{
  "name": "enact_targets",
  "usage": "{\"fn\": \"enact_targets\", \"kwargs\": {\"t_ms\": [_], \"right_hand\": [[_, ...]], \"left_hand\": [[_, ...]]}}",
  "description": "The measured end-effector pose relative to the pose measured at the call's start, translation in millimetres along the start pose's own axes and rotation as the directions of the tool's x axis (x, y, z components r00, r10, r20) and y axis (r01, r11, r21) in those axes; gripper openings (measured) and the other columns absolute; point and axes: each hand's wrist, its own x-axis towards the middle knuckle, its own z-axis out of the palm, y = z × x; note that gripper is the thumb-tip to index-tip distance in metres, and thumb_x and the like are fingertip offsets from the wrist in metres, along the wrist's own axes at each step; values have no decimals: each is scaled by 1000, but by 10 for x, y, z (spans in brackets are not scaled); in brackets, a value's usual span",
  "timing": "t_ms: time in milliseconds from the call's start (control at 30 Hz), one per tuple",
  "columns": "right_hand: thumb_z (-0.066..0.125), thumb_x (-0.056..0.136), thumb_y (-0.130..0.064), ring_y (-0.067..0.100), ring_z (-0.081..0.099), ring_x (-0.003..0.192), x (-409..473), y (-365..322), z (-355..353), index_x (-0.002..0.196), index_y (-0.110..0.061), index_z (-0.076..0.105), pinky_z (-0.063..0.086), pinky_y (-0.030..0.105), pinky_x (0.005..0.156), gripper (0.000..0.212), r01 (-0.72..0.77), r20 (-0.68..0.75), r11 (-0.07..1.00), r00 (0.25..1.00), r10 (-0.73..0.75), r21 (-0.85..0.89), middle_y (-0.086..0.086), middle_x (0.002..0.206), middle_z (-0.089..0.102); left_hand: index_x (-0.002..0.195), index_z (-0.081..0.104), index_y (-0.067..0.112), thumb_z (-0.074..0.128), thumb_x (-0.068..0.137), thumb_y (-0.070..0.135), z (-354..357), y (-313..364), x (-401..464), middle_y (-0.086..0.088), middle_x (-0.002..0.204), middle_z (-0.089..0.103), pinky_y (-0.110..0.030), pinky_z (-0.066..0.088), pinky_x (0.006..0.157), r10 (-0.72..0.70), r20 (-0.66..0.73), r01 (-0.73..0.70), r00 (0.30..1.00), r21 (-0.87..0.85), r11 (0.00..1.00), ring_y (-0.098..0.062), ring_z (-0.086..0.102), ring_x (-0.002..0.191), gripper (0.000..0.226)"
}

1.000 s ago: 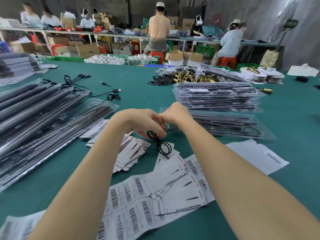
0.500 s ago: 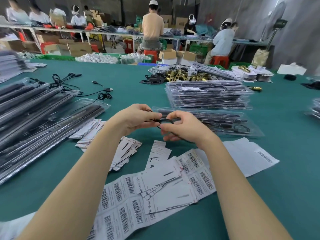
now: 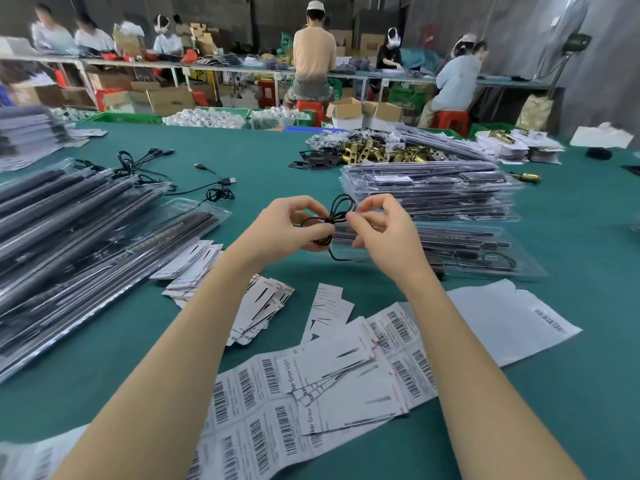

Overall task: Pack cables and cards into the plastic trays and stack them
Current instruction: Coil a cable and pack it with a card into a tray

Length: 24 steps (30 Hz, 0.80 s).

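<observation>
A thin black cable (image 3: 341, 206), coiled into loops, hangs above the green table between both hands. My left hand (image 3: 291, 226) pinches one side of the bundle and my right hand (image 3: 375, 230) pinches the other. Just behind the hands lies a clear plastic tray (image 3: 485, 251) with dark parts in it. A stack of filled trays (image 3: 429, 192) stands beyond it. White printed cards (image 3: 263, 306) lie scattered on the table below the hands. Loose cables (image 3: 214, 188) lie to the left behind.
A long slanted pile of filled trays (image 3: 69, 244) runs along the left. Barcode label sheets (image 3: 263, 386) and a white sheet (image 3: 509, 317) lie near me. Brass parts (image 3: 374, 152) sit further back. Several people work at benches beyond the table.
Both hands have lifted the cable bundle up and away from the cards. The loops now stand up between the fingertips, and the hands have drawn slightly apart.
</observation>
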Motion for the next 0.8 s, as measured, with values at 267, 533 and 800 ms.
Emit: {"fn": "enact_targets", "kwargs": {"t_ms": [267, 533, 800], "right_hand": [[76, 89, -24, 8, 67, 59, -27, 16, 3, 88, -24, 76, 53, 19, 59, 1, -66, 53, 995, 997, 63, 73, -6, 81, 77], [78, 88, -27, 10, 67, 57, -40, -38, -36, 93, -23, 76, 55, 21, 53, 7, -199, 134, 970, 974, 181, 141, -3, 84, 78], [75, 90, -22, 10, 67, 63, -37, -33, -162, 98, -32, 77, 53, 19, 57, 13, -236, 302, 972, 928, 218, 21, -3, 91, 78]], "left_hand": [[107, 67, 7, 75, 90, 24, 81, -5, 23, -17, 93, 69, -27, 61, 76, -127, -31, 110, 991, -324, 940, -25, 74, 82, 25], [113, 58, 21, 79, 82, 44, 83, -65, 52, -5, 95, 76, -30, 54, 91, -98, -25, 95, 995, -80, 992, -9, 70, 79, 44], [100, 58, 20, 78, 86, 34, 92, -95, 67, -4, 81, 73, -25, 49, 80, -65, -68, 61, 996, -61, 996, -4, 68, 72, 28]]}}
